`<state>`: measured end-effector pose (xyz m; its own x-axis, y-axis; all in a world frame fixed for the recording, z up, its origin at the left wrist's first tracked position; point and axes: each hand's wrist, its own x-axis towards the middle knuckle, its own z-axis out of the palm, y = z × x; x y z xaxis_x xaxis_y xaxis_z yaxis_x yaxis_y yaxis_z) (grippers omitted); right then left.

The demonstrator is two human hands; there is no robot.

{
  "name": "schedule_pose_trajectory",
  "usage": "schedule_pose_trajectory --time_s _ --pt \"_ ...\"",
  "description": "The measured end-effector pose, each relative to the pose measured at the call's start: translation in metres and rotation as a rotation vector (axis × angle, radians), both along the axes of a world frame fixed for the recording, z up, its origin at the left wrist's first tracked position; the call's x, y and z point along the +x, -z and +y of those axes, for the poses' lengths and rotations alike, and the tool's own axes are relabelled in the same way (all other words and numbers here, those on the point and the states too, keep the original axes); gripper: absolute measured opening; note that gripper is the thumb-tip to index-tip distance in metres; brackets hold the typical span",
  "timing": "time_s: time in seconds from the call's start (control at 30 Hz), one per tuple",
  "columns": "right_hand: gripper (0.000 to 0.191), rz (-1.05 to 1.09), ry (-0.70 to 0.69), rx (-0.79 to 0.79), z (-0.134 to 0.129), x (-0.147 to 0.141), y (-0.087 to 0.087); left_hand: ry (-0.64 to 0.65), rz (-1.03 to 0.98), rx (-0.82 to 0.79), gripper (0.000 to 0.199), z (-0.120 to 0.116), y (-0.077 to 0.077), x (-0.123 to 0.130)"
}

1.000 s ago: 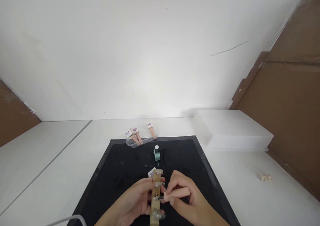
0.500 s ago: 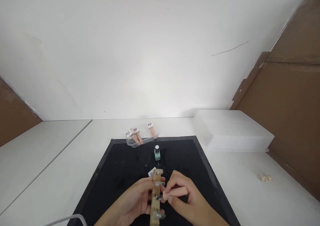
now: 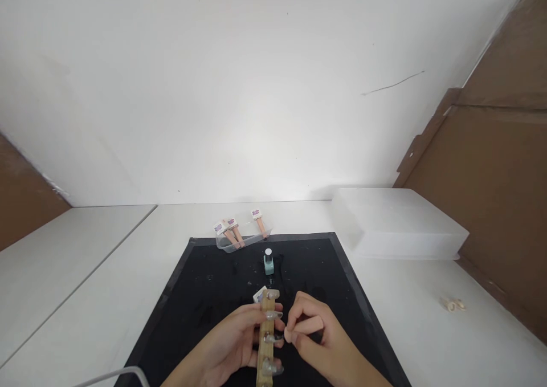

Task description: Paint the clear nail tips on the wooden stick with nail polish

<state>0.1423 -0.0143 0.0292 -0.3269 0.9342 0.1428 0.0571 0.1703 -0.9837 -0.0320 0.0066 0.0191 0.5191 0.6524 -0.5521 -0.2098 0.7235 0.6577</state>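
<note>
My left hand (image 3: pixel 233 341) grips a wooden strip (image 3: pixel 265 350) upright over the black mat. Several clear false nails (image 3: pixel 273 315) stick out from its right side; one in the middle (image 3: pixel 273 338) shows a dark streak. In my right hand (image 3: pixel 327 341) a pink nail polish brush cap (image 3: pixel 307 325) is pinched between thumb and fingers, its tip end facing that middle nail; the bristles are hard to make out. Behind the strip's top lies a small white polish bottle (image 3: pixel 258 294), partly hidden. Farther back a green nail polish bottle (image 3: pixel 269 265) with a white-topped dark cap stands upright.
A clear plastic tray (image 3: pixel 231 248) at the mat's back edge holds several pink-capped polish bottles (image 3: pixel 237 234). To the right sit a white translucent box (image 3: pixel 410 227) and small beige rings (image 3: pixel 453 305). The black mat (image 3: pixel 205 284) covers the middle of the white table.
My right hand has drawn the brush cap slightly right, away from the middle nail, which shows more fully now. The left hand and strip stay in place.
</note>
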Motion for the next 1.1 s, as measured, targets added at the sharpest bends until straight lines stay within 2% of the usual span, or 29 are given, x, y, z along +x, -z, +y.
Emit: schedule_pose_trajectory --time_s 0.37,0.6,0.9,1.1 --pt "0.007 0.053 -0.022 -0.038 -0.0033 0.0027 -0.0038 0.011 -0.004 0.003 0.031 0.0005 -0.0002 -0.0004" --pt "0.007 0.011 -0.047 -0.002 -0.0027 0.0025 -0.0042 0.002 0.010 0.014 0.033 -0.0005 -0.0009 0.0003" --pt "0.006 0.003 -0.021 -0.094 -0.0023 -0.0003 -0.0017 0.012 0.028 0.013 0.032 -0.0005 -0.0029 0.0013" --pt "0.009 0.014 -0.013 -0.086 -0.0020 -0.0012 -0.0024 0.006 0.011 0.010 0.032 -0.0001 -0.0004 0.0000"
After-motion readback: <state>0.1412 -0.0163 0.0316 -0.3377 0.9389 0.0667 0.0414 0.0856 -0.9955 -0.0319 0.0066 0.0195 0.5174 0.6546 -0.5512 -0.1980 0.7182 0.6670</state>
